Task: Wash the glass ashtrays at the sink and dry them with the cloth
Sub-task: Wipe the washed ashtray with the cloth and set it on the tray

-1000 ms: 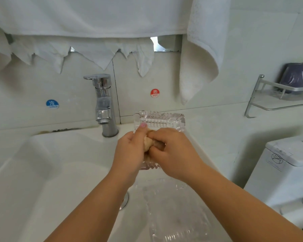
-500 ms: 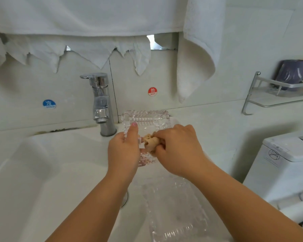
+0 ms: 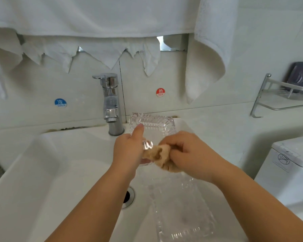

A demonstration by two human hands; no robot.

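Two clear ribbed glass ashtrays are in play at the white ceramic sink [image 3: 42,172]. One rectangular glass ashtray [image 3: 154,124] is lifted above the basin, tilted up on edge just right of the tap. The left hand [image 3: 128,151] grips it along its left side, thumb pointing up against the glass with the other fingers wrapped behind. The right hand [image 3: 187,154] is clenched round a single crumpled tan cloth [image 3: 160,157], pressing the wad against the lower part of that held ashtray. The second glass ashtray [image 3: 182,212], a longer rectangular one, lies flat in the basin below the hands, to the right of the one round metal drain [image 3: 129,196], part of which the left forearm hides.

One chrome single-lever tap [image 3: 111,103] stands at the back rim of the sink; I see no water coming from it. Two round stickers sit on the pale tiled wall: a blue cold sticker [image 3: 60,102] to the tap's left and a red hot sticker [image 3: 160,92] to its right. White towels [image 3: 103,16] hang across the top of the wall, with one folded white towel end [image 3: 206,55] dropping lower on the right and ragged white paper [image 3: 94,51] showing beneath them. Further right, one metal wall shelf [image 3: 273,95] carries a dark purple packet [image 3: 300,75], and the corner of a white toilet cistern [image 3: 290,165] stands beside the sink counter.
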